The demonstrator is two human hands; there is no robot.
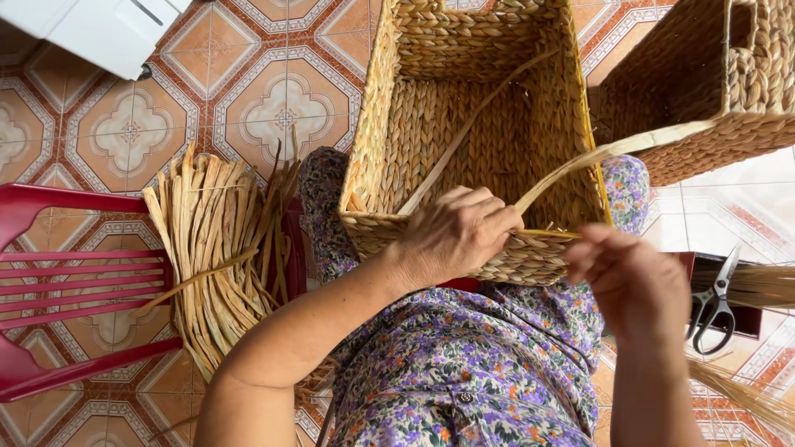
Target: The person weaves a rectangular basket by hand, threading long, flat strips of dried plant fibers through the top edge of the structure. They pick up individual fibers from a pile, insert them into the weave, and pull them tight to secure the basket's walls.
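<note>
Woven basket (476, 124) rests on the person's lap, at centre, its near rim being worked. The left hand (455, 236) presses down clenched on that rim, while the right hand (633, 285), at four o'clock, pinches a flat straw strand (613, 153) arcing toward two o'clock. It looks like rim weaving; next, the strand likely needs tucking and tightening. A straw bundle (215, 240) lies on a red chair (50, 281) at nine o'clock, scissors (714, 302) at three, another basket (704, 83) at one. No labels visible.
</note>
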